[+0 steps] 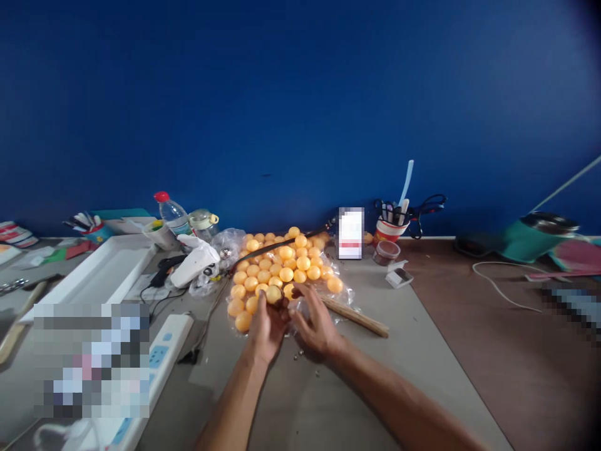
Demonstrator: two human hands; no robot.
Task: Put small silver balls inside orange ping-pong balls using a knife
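Note:
Many orange ping-pong balls (286, 274) lie crowded together on clear plastic (345, 294) on the table. My left hand (267, 332), palm up, has its thumb and fingers around a duller yellow ball (274, 294) at the near edge of the pile. Close to its right, my right hand (317, 326) is held with fingers curved and apart; clear plastic shows by its thumb, and I cannot tell if it is touched. Past the right hand lies a wooden stick (359, 317). A dark strip (275, 247) runs across the balls. Tiny shiny bits (299, 355) are scattered below my hands.
A phone (350, 232) stands behind the balls, beside a red-and-white cup (390, 228) of pens. To the left are a power strip (166, 341), a white tray (101, 269), a white hand tool (195, 263) and a bottle (173, 213). A green pot (530, 235) stands far right.

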